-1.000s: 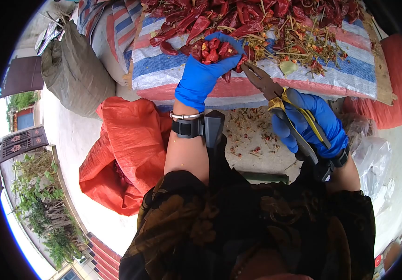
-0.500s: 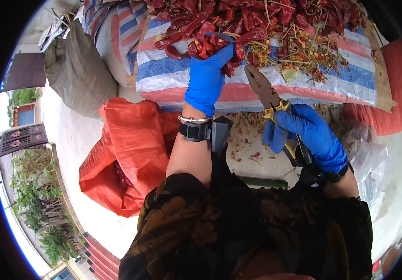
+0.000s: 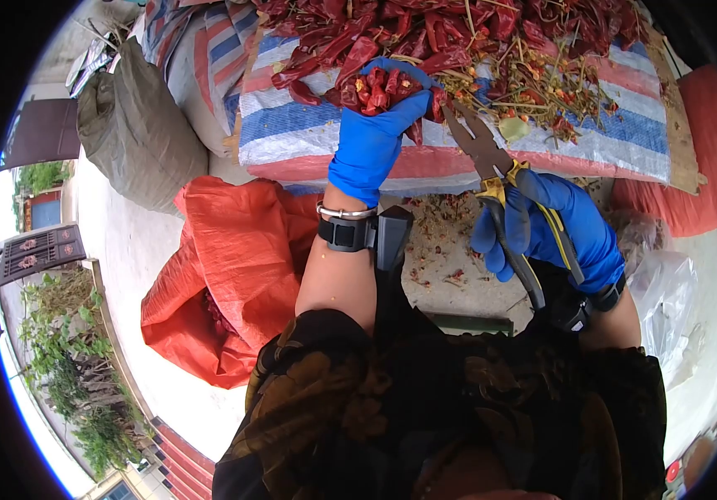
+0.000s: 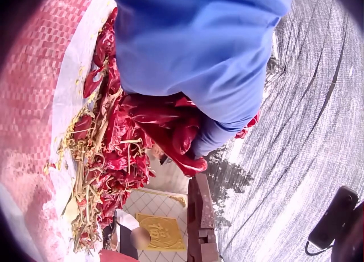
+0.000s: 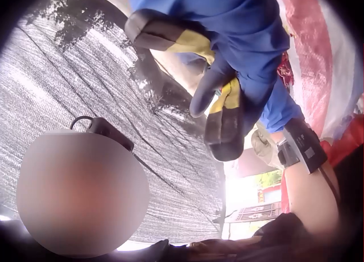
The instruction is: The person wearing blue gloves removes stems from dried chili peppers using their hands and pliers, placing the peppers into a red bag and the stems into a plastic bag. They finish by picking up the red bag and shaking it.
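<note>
Both hands wear blue gloves. In the head view my left hand (image 3: 367, 150) grips a bunch of dried red chilies (image 3: 379, 90) over the front of the striped sheet, their ends pointing up out of the fist. More chilies (image 4: 170, 125) stick out below the glove in the left wrist view. My right hand (image 3: 575, 221) holds pliers (image 3: 482, 152) with yellow-and-black handles. Their handles are spread and their rusty jaws are parted, tips close to the right side of the bunch. Both handles (image 5: 223, 128) show in the right wrist view, with fingers between them.
A heap of red chilies (image 3: 458, 33) lies on the striped sheet (image 3: 292, 137), with stem scraps (image 3: 542, 108) at its front right. An open red sack (image 3: 225, 258) stands to the left, beside a grey sack (image 3: 137, 125). Clear plastic (image 3: 662, 292) lies at the right.
Half a second ago the pliers' handles were together and the left hand was turned over the bunch. Now the handles are spread, and the left hand has turned the chili ends upward.
</note>
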### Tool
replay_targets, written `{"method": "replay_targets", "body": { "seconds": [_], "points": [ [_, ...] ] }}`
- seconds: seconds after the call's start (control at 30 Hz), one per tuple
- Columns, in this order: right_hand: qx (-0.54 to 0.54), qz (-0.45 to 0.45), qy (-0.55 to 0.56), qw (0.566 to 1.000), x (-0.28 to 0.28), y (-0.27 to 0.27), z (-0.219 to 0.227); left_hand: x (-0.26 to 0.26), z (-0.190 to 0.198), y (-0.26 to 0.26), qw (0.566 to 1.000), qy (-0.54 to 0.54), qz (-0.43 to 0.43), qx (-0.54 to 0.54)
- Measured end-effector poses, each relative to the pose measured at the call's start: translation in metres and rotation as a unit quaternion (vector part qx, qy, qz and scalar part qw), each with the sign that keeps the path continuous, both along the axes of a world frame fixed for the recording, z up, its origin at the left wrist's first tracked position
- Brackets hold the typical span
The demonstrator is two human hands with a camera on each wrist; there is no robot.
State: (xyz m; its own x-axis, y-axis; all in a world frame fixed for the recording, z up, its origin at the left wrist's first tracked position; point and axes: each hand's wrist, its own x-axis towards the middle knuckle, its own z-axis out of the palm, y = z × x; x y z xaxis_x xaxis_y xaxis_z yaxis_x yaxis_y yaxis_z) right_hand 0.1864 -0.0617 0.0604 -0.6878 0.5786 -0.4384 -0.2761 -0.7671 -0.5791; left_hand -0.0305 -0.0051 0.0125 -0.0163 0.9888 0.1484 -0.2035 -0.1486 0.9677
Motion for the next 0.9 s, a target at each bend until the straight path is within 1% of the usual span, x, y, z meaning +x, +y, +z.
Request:
{"method": "replay_targets", "body": {
  "seconds": [0.07, 0.1, 0.17, 0.27, 0.43, 0.5, 0.53, 0.6, 0.67, 0.73, 0.8, 0.83, 0.9],
  "points": [
    [0.006, 0.008, -0.002, 1.000, 0.001, 0.001, 0.000, 0.000, 0.001, 0.000, 0.999, 0.019, -0.007, 0.043],
    [0.012, 0.016, -0.004, 1.000, 0.002, 0.000, 0.000, 0.000, 0.003, -0.001, 0.999, 0.019, -0.007, 0.043],
    [0.004, 0.016, -0.014, 1.000, 0.002, 0.001, 0.003, -0.002, 0.008, -0.001, 0.997, 0.072, -0.040, 0.009],
    [-0.015, 0.014, -0.018, 1.000, 0.001, 0.000, 0.003, -0.002, 0.013, -0.004, 0.994, 0.100, -0.042, 0.006],
    [-0.052, -0.003, -0.004, 0.999, 0.003, 0.000, -0.004, -0.004, 0.011, -0.003, 0.995, 0.089, -0.053, -0.002],
    [-0.064, 0.006, 0.067, 0.996, 0.006, 0.001, -0.010, -0.007, 0.014, -0.004, 0.995, 0.079, -0.063, -0.003],
    [-0.064, 0.006, 0.067, 0.996, 0.006, 0.001, -0.009, -0.010, 0.015, -0.005, 0.994, 0.081, -0.077, -0.007],
    [-0.087, 0.003, 0.026, 0.996, 0.005, 0.000, -0.005, -0.012, 0.014, -0.004, 0.992, 0.083, -0.092, -0.012],
    [-0.074, 0.003, 0.027, 0.997, 0.002, 0.001, -0.008, -0.012, 0.010, -0.002, 0.989, 0.116, -0.088, -0.024],
    [-0.060, 0.003, 0.027, 0.998, 0.002, 0.002, -0.015, -0.010, 0.014, -0.005, 0.989, 0.116, -0.086, -0.024],
    [-0.051, 0.016, 0.064, 0.997, 0.005, 0.002, -0.024, -0.011, 0.015, -0.005, 0.990, 0.115, -0.084, -0.024],
    [-0.051, 0.015, 0.064, 0.997, 0.004, 0.002, -0.023, -0.012, 0.013, -0.005, 0.990, 0.118, -0.077, -0.024],
    [-0.027, 0.013, 0.004, 1.000, 0.002, 0.002, -0.017, -0.013, 0.009, -0.004, 0.990, 0.120, -0.072, -0.025]
  ]
}}
